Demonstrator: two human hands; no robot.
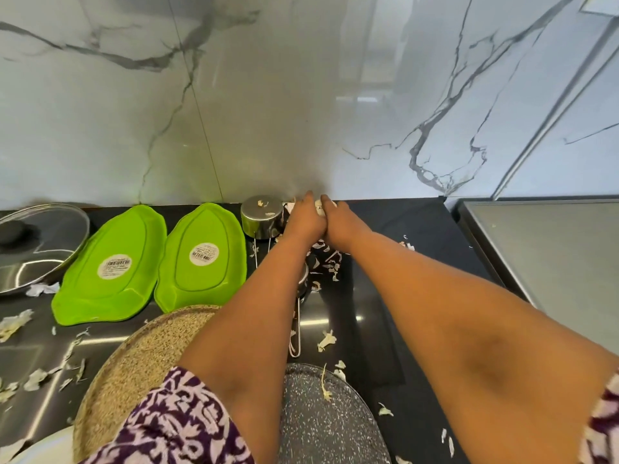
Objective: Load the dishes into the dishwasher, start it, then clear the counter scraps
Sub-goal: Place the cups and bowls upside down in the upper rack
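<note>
Both my arms reach to the back of the black counter (418, 236), by the marble wall. My left hand (303, 221) and my right hand (340, 221) lie side by side, fingers fairly straight, cupping a small pile of white scraps (320, 209) between them. More scraps (330, 259) lie just under my wrists. An upturned steel cup (263, 217) stands touching the left side of my left hand. Two green plates (112, 266) (202, 256) lie face down further left.
A glass lid (40, 236) leans on a steel pan (20, 276) at far left. A woven round mat (144, 363), a grey speckled pan (328, 423) and a long-handled steel cup (296, 329) sit near me. Loose scraps (326, 339) dot the counter. A steel surface (552, 262) borders the right.
</note>
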